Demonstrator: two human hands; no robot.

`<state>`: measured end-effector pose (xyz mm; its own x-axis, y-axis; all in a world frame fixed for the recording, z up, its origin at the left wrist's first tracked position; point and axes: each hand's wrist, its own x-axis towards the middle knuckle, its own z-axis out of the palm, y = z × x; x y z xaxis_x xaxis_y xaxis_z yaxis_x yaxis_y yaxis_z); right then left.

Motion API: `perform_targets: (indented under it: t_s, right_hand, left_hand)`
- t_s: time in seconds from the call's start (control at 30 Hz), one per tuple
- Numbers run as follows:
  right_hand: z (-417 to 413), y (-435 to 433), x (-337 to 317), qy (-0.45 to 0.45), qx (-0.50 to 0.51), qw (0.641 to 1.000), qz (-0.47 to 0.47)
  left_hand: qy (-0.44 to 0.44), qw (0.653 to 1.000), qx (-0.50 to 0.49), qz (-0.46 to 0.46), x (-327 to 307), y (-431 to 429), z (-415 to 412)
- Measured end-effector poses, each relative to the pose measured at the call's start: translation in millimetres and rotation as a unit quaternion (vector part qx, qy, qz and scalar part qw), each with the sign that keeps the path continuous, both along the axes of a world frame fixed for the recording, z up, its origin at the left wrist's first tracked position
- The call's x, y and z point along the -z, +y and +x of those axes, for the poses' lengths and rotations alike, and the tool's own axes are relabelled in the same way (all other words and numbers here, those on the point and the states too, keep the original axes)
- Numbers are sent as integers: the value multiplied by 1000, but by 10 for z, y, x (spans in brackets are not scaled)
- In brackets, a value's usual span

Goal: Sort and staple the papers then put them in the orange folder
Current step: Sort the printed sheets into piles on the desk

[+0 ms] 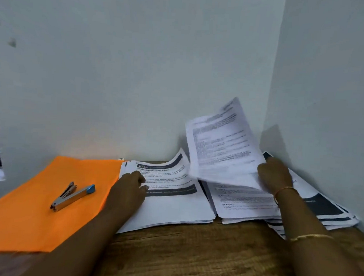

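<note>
On the wooden table (192, 254), the left hand (130, 188) rested on the left pile (173, 209) with bent fingers; whether they pinched a page I could not tell. The right hand (275, 174) pinched the lifted sheets (223, 144) by one corner above the right pile (243, 204). Held so, they could slip and mix the piles. The stapler (72, 194) lay on the orange folder (25, 214), at the left. Behind stood pale walls (138, 72).
</note>
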<state>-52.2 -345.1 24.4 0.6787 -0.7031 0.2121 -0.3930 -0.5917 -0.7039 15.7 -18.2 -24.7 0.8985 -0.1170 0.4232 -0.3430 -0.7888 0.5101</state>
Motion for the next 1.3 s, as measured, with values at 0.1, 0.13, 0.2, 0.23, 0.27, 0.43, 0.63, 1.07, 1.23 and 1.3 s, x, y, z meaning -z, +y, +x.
perform_targets:
  t_s: [0.1,0.13,0.2,0.23,0.27,0.43,0.63,1.07,1.23,1.3]
  right_hand:
    - [-76,-114,42,61,26,996,-55]
    - [-66,-164,73,105,37,992,-63]
    - [-49,-213,135,170,61,982,-47]
    - [-57,-220,160,191,72,978,-44]
    - [-53,-247,189,205,84,974,-50]
    - [-74,-174,258,225,116,963,-93]
    - [-64,-104,277,212,77,963,-147]
    - [-20,-12,306,202,35,959,-196]
    - [86,320,208,120,-11,950,-288]
    - [133,500,194,91,-60,953,-282]
  left_hand:
    - [10,999,-24,29,-5,17,9]
    - [18,999,-33,38,0,21,17]
    - [38,996,-53,62,5,34,16]
    - [47,994,-62,76,7,39,11]
    - [54,992,-69,89,9,42,6]
    - [67,986,-86,130,-8,57,-13]
    - [68,985,-88,131,-7,73,-12]
    - [80,988,-79,105,23,109,49]
    - [67,989,-81,105,22,88,36]
    - [57,989,-81,110,22,77,36]
